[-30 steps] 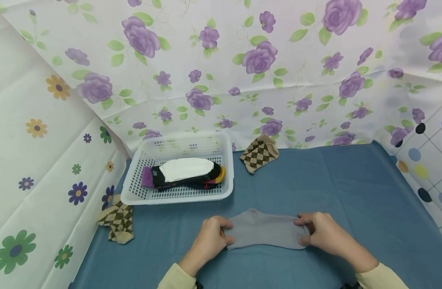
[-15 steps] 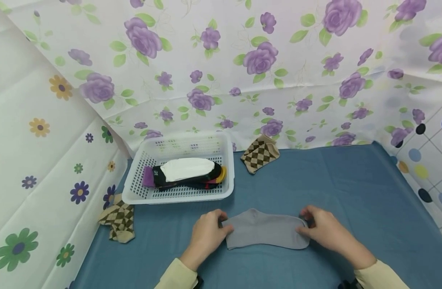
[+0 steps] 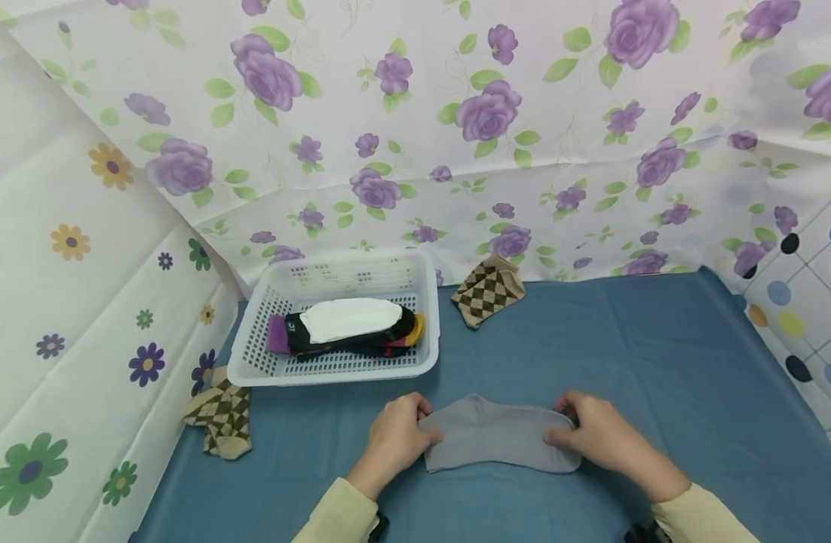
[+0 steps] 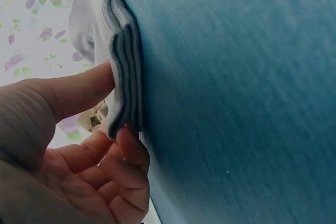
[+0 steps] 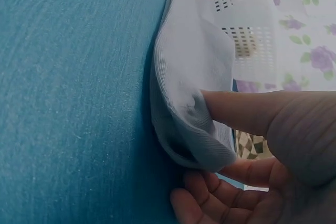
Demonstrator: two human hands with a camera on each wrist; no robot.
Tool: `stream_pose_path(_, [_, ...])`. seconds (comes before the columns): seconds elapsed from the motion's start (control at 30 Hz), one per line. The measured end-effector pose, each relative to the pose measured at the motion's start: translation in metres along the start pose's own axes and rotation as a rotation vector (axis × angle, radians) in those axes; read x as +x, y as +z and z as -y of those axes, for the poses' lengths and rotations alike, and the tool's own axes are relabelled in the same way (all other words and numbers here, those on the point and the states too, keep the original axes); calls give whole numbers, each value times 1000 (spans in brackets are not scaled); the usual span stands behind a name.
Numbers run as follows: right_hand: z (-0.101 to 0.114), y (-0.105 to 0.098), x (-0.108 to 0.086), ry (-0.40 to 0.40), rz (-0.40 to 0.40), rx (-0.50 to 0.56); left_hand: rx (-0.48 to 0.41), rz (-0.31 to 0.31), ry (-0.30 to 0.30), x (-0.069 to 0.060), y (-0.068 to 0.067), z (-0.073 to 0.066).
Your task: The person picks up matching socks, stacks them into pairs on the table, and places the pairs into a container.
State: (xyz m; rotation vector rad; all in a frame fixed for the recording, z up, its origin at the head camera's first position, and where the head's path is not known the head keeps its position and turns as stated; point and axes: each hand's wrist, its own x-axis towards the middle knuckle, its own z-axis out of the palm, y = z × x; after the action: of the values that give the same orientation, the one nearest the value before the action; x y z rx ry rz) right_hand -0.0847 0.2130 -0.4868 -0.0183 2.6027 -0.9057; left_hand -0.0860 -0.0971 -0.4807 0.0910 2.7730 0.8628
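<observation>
A pair of light grey socks (image 3: 493, 436) lies flat and stacked on the blue cloth, the heel bulging toward the back. My left hand (image 3: 394, 436) pinches the cuff end on the left, thumb on top and fingers at the edge below. Several layers of the cuff (image 4: 126, 77) show edge-on in the left wrist view. At the toe end, my right hand (image 3: 602, 431) pinches the fabric, its thumb pressing on top. The toe (image 5: 197, 135) bends up there, and a gap opens between layers in the right wrist view.
Behind and to the left stands a white perforated basket (image 3: 334, 378) with several folded socks (image 3: 351, 320) inside. One brown checkered sock (image 3: 489, 290) lies right of the basket, another checkered sock (image 3: 224, 416) at the left edge. Floral sheets (image 3: 402, 136) hang around the blue cloth (image 3: 660, 354).
The right hand loosened a little at the toe, then its thumb moved left onto the grey socks. My left fingers shifted slightly at the cuff. The socks have hardly moved.
</observation>
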Motion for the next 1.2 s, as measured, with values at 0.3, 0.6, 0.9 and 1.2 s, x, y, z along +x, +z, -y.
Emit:
stream_pose_path(0.3, [-2, 3, -3, -36, 13, 0, 7, 53, 18, 1, -1, 0])
stream_pose_path(0.6, [-11, -5, -6, -173, 70, 48, -51, 95, 105, -7, 0, 5])
stream_pose_path(0.9, [-4, -11, -10, -244, -10, 147, -312, 15, 184, -17, -19, 10])
stream_pose_path(1.2, [23, -17, -20, -433, -176, 211, -471, -339, 259, -22, -40, -3])
